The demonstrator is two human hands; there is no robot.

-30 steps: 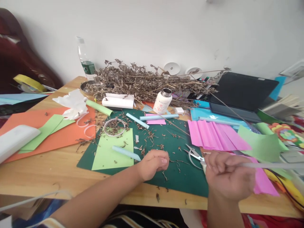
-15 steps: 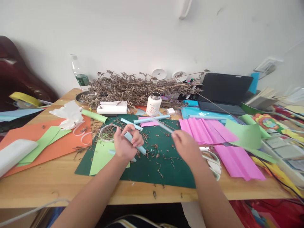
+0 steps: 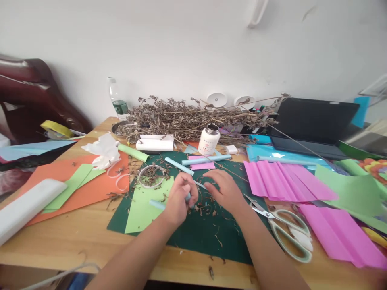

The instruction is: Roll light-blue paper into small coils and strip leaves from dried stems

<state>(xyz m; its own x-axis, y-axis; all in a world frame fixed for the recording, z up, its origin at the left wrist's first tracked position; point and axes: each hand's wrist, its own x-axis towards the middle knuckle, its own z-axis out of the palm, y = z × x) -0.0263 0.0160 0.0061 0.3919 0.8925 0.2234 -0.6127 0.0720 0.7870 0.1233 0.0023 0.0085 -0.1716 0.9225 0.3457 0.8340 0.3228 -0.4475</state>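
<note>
My left hand [image 3: 180, 198] is closed round a short light-blue paper tube [image 3: 188, 197], mostly hidden by the fingers. My right hand [image 3: 223, 188] hovers just to its right, thumb and fingers apart, with nothing visible in its grip. A thin pale-blue strip [image 3: 200, 185] shows between the two hands; whether a finger touches it I cannot tell. Beyond them, two more light-blue tubes [image 3: 179, 165] lie on the green cutting mat [image 3: 229, 237]. Another blue tube [image 3: 157, 204] rests on a light-green paper sheet [image 3: 137, 213], partly behind my left wrist.
Scissors [image 3: 273, 217] lie right of my right forearm, beside pink crepe paper [image 3: 287, 181]. A white open bottle [image 3: 209, 139] stands behind the mat, before a heap of dried plants [image 3: 184, 117]. A tape roll [image 3: 151, 176] and orange paper [image 3: 102, 193] are at left.
The right hand has let go of the thin pale strip and moved closer to my left hand. My left fingers have curled tighter round the tube. The view has shifted right.
</note>
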